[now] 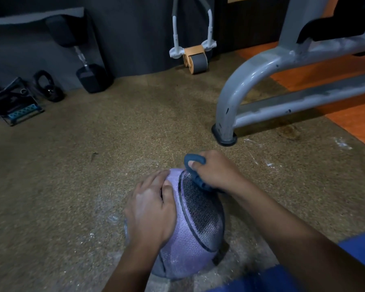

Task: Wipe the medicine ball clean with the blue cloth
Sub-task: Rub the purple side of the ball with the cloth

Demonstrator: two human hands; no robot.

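The ball (190, 224) sits on the floor (93, 175) directly under both hands, a lilac shell with a dark textured panel facing up and to the right.

Left hand (151, 209): laid flat over the ball's left upper side, fingers fairly straight and pressing, not curled round anything. It serves as the brace.

Right hand (214, 171): clenched round the bunched cloth (195, 167), which it presses against the far top edge of the dark panel. A loop of cloth sticks up past the thumb; most of the bundle is hidden under the palm.

White dust lies on the floor around the ball and to the right of the right hand. A grey frame (261, 81) stands beyond the right hand, well apart.

Assessment: wiping is under way at the far top; how much of the shell is already clean cannot be told.

Recommended practice:
- Keep the left palm bearing down so the ball does not roll away under the stroke.
- Draw the cloth along the panel's texture with firm pressure, since the pattern likely traps dust.
- Turn the ball to reach the underside, which rests in the dust.
- Refold to a fresh cloth face.
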